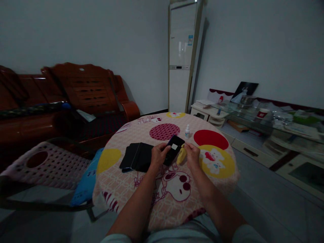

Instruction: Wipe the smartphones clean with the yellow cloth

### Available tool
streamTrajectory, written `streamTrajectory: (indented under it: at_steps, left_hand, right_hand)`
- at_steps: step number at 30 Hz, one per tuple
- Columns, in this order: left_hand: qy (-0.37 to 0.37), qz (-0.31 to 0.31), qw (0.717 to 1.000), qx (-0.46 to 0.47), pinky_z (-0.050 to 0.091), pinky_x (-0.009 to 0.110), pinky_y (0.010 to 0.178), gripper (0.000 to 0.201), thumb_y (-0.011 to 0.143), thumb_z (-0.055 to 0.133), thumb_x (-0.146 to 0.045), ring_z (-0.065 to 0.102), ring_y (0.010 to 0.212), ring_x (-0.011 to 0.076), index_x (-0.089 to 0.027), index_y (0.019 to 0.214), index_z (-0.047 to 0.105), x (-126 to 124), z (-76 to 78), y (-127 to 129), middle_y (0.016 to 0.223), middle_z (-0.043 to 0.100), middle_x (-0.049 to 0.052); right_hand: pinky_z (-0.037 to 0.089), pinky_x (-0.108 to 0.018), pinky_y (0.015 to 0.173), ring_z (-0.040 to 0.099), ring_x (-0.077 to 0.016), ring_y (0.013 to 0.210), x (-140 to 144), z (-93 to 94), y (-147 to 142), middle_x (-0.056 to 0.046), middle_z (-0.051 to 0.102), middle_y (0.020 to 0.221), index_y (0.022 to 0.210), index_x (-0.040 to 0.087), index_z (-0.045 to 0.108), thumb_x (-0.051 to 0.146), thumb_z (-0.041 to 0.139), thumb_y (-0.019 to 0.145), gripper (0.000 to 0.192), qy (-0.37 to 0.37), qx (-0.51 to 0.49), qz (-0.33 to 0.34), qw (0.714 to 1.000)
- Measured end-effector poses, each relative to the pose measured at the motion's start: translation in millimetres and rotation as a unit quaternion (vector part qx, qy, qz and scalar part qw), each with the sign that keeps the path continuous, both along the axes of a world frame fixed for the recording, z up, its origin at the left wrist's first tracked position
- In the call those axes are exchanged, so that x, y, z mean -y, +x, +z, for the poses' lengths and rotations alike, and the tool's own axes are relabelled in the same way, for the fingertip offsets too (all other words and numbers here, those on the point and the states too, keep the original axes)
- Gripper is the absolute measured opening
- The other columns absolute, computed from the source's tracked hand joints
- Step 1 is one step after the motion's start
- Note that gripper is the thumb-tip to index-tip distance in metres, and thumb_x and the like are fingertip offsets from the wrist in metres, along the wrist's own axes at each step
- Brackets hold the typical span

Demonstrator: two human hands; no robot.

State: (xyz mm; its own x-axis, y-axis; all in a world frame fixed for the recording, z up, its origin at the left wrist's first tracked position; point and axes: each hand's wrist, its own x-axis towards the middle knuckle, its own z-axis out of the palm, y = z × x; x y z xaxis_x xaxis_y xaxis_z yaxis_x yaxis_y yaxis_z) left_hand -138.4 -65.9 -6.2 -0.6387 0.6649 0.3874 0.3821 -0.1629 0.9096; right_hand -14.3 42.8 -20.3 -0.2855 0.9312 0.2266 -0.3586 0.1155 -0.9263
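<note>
My left hand [159,156] is closed on the left edge of a dark smartphone [177,141], which is tilted above the table and shows a small pale square on its face. At the phone's right edge, my right hand [192,155] pinches a yellow cloth [181,156] that hangs below the fingers. Left of my left hand, a black folding case [138,157] lies spread on the tablecloth. A small white bottle [187,131] stands upright just behind the phone.
A patterned cloth covers the round table [121,189]. At left are a woven chair [50,165] with a blue cushion [87,179] and a wooden sofa [83,87]. A tall air conditioner [182,50] stands behind; a cluttered glass-topped cabinet [253,148] is at right.
</note>
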Motion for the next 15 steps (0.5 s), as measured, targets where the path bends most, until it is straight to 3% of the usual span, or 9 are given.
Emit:
streamTrajectory:
  at_steps: [9,15]
  left_hand:
    - [0.037,0.093,0.994,0.040,0.039,0.023,0.059,0.023,0.077,0.061,-0.038,0.053,0.062,0.0138,-0.016,0.072,0.066,-1.6,-3.6,-7.8,0.066,0.062,0.000]
    - [0.071,0.141,0.984,0.086,0.035,0.021,0.055,0.023,0.079,0.059,-0.037,0.047,0.058,0.0117,-0.017,0.068,0.060,-5.2,-14.3,-15.5,0.062,0.054,-0.002]
  right_hand:
    - [0.041,-0.022,0.049,0.054,-0.0119,0.050,26.1,-3.8,-11.2,-0.001,0.067,0.061,0.075,0.013,0.074,0.034,0.067,0.065,0.024,-0.018,0.087,0.168,0.982]
    - [0.039,-0.022,0.046,0.053,-0.0117,0.046,28.5,-15.4,-16.3,-0.002,0.064,0.055,0.069,0.013,0.072,0.037,0.068,0.061,0.026,0.005,0.152,0.180,0.972]
